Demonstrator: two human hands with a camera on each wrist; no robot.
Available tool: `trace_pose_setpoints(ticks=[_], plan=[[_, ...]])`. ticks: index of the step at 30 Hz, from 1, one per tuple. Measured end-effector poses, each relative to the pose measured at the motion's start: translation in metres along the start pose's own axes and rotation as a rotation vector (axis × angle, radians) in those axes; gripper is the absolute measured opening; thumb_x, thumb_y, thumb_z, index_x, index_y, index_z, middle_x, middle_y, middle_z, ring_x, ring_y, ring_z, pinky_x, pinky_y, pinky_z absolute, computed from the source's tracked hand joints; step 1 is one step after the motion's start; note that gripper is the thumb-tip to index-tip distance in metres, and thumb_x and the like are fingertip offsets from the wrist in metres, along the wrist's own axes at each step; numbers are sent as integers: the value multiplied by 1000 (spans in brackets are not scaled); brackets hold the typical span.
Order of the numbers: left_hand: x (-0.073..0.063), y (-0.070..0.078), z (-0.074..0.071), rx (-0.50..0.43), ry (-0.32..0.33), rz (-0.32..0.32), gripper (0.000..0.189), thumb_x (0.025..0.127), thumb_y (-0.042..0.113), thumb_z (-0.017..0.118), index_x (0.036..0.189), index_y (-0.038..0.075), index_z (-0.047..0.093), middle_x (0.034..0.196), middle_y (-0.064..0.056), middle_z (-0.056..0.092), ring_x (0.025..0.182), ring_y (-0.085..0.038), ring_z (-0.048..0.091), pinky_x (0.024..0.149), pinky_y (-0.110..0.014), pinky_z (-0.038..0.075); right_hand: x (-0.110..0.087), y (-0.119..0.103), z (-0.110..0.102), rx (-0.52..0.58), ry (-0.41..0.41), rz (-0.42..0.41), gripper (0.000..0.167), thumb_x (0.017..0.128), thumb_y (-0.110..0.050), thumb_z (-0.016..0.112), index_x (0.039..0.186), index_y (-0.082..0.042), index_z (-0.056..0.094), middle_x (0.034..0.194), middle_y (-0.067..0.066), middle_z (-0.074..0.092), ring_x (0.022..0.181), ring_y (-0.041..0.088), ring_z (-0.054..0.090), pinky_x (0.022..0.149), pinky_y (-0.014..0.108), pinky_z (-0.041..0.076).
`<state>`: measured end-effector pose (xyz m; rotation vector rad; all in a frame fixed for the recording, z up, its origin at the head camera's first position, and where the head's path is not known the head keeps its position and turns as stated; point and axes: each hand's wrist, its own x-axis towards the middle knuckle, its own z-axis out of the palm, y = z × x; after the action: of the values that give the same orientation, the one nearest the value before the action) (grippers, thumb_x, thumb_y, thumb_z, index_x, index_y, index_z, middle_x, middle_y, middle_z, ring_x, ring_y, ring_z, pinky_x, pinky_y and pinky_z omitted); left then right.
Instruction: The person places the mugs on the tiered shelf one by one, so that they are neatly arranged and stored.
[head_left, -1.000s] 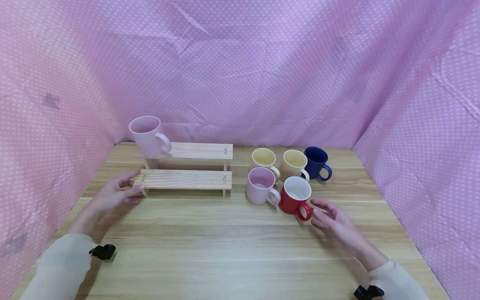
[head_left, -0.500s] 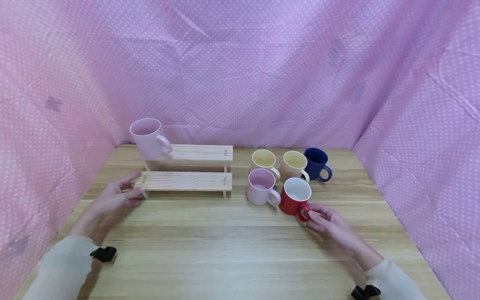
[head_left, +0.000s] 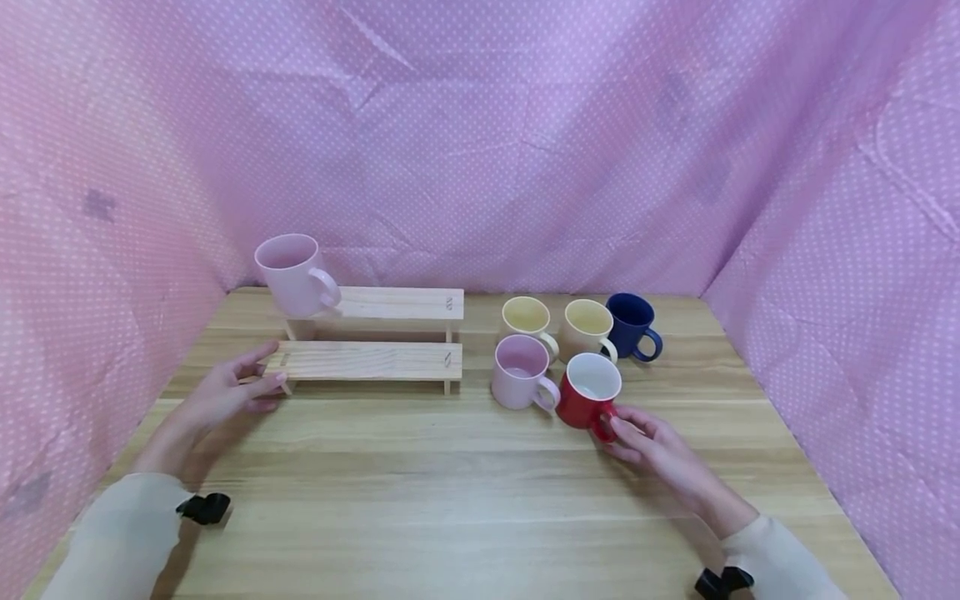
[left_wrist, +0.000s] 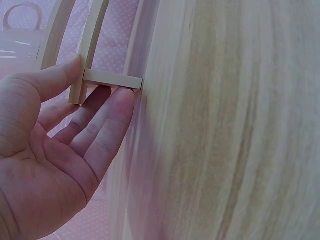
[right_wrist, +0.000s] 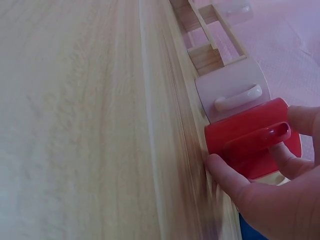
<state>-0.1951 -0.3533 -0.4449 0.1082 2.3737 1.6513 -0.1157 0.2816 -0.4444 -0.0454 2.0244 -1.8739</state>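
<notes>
In the head view my left hand grips the left end of the low wooden riser shelf. The left wrist view shows the thumb against its board and the fingers by its leg. My right hand is at the handle of a red mug with a white inside, thumb on the handle's near side. In the right wrist view one finger reaches behind that handle and another lies at the mug's lower edge. The mug stands upright beside a pink mug.
Another pink mug stands on the left of the higher back riser. Two pale yellow mugs and a dark blue mug sit behind the red one. Pink dotted cloth hangs around the wooden table.
My right hand has moved left onto the red mug's handle, from just beside it. The left hand stays on the riser shelf, and the mugs have not visibly moved.
</notes>
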Motion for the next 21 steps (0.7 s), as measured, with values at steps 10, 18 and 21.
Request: trace_pose_setpoints(ticks=[10,18,21], plan=[[1,1,-2,-9,1,-14,83,101,21,66,162,5,11,131,-30,39,99,-15,69,91,-38,61,2,-4,2,22,3,27,60,108,-27,53,147,14,36,148,24,46,124,22,61,105,35,51],[1,2,0,-8,-8,-7,82,102,19,65,162,4,11,129,-30,43,100,-16,68,91,-38,61,1,-3,0,-13,-41,-3,60,109,-26,51,152,12,32,146,24,49,126,15,58,106,40,51],[0,2,-1,-7,-6,-6,82,102,20,65,162,4,11,129,-30,44,100,-17,68,91,-38,61,3,-2,0,-4,-49,-9,56,108,-27,52,148,11,40,141,21,51,129,18,56,106,41,50]])
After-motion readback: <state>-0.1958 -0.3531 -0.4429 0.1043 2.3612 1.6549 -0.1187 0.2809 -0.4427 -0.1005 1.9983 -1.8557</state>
